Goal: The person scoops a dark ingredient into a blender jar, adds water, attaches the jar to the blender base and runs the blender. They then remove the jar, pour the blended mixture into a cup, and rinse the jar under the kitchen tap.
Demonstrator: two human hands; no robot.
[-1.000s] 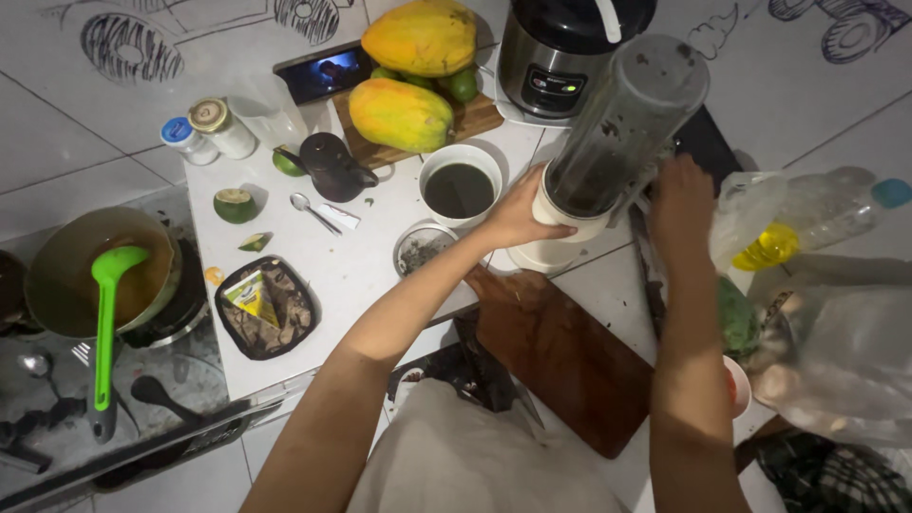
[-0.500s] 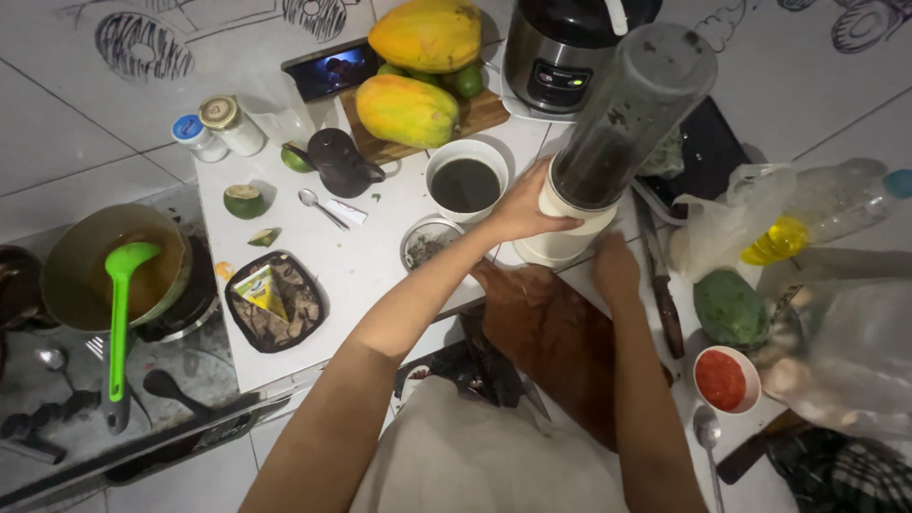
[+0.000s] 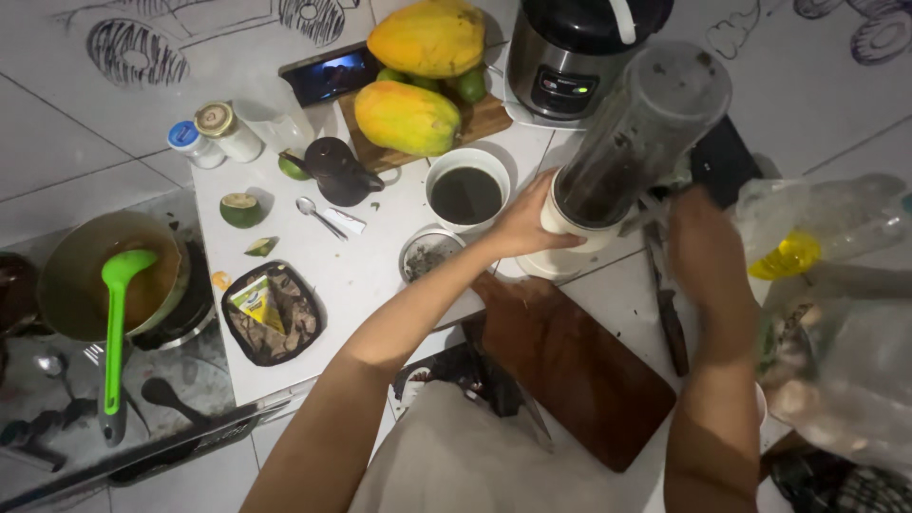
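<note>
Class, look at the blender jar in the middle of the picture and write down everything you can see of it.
The blender jar is a tall cylinder of clear, cloudy plastic, tilted so its flat closed end points up and right. Dark specks cling inside, and a dark mass fills its lower part. It sits in a cream-white collar on a white base. The left hand grips that collar. The right hand, blurred, is just right of it; contact cannot be told.

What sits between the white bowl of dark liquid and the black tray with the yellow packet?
In the head view, a small round strainer dish with dark residue lies between the white bowl and the black tray, on the white table.
</note>
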